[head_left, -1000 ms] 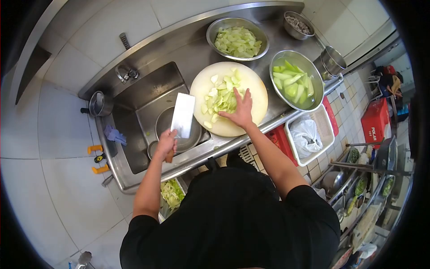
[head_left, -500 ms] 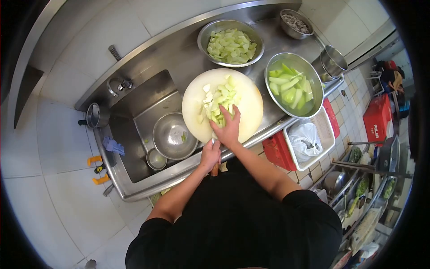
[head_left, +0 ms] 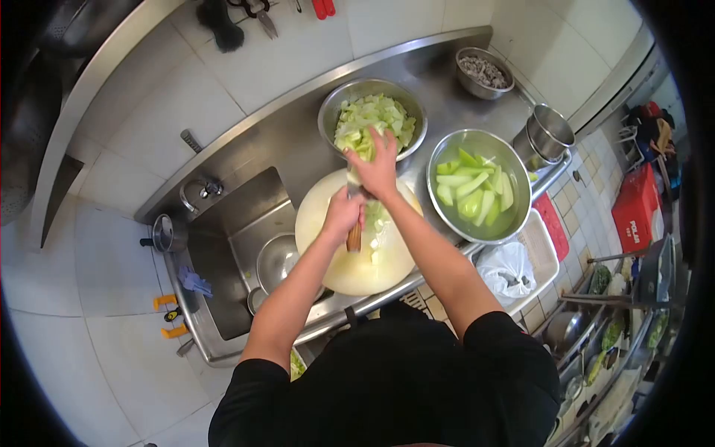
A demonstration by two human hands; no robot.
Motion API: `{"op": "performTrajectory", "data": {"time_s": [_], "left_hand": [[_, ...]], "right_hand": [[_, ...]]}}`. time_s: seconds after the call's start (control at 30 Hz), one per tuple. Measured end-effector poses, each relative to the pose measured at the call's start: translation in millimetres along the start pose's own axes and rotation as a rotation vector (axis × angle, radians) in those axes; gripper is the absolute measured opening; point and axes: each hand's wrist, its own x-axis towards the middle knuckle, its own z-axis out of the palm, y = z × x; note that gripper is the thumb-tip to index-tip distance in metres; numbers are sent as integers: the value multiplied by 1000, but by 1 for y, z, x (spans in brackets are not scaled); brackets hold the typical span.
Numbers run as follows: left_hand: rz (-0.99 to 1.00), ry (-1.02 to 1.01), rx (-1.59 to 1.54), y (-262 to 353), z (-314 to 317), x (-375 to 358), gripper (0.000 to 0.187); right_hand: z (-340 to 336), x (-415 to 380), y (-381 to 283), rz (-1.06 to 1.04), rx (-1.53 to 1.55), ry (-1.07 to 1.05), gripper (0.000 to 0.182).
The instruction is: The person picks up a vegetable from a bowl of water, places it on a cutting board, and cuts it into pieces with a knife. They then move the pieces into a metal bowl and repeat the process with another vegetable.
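Hands: close together; left hand (head_left: 341, 216) wrapped round cleaver (head_left: 354, 239); right hand (head_left: 376, 170) spread over slices (head_left: 395, 119) at bowl (head_left: 328, 123), grip unclear.
Sink (head_left: 253, 208): open room left of board (head_left: 376, 281).
Board: round, pale, bare along left edge, scraps farther right.
Slices: thin, pale green, heaped in bowl behind board.
Box (head_left: 633, 197): red, reads "POLAR"; smaller characters illegible.

Ok so the left forearm (head_left: 294, 294) points toward 1 o'clock, and the right forearm (head_left: 428, 238) toward 11. The left hand (head_left: 342, 214) is curled tight; at its 1 o'clock, just beside it, the right hand (head_left: 378, 165) has its back facing up, fingers (head_left: 389, 141) spread.
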Motion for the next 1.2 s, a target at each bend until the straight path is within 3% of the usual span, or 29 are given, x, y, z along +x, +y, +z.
{"op": "performTrajectory", "data": {"time_s": [0.07,0.17,0.33,0.43,0.53,0.57,0.6,0.67,0.77,0.83,0.93,1.03,1.1,1.2], "left_hand": [[-66,4,-111,19,4,52,6],[-166,-22,-173,40,5,99,9],[-161,-59,-78,50,-3,99,14],[-195,-48,-14,56,-15,64,16],[-231,-21,23,62,-33,16,17],[-236,-5,17,54,-44,1,17],[-245,8,10,46,-54,-17,18],[-162,142,322,33,-73,-51,19],[118,389,951,-7,-112,-83,29],[251,469,1233,-30,-134,-90,36],[254,462,1378,-50,-152,-89,44],[209,404,1427,-79,-142,-88,44],[209,388,1409,-105,-130,-94,45],[192,303,1303,-94,-118,-126,39]], "right_hand": [[15,38,27,3,70,28,101],[13,69,40,15,-238,-316,117],[27,100,61,96,-442,-486,108],[39,121,77,51,-458,-450,105],[42,148,103,-9,-726,-301,87],[48,145,111,-28,-817,-255,81],[51,135,110,-86,-663,-237,76],[43,129,93,-192,-357,-176,64],[17,85,46,-38,-172,-839,54],[6,30,47,-176,-245,-967,59],[4,-48,71,-394,-431,-510,64],[1,-60,89,-349,-408,-558,66],[-7,-69,85,-265,-344,-698,63],[-23,-100,87,-222,-215,-792,70]]}}
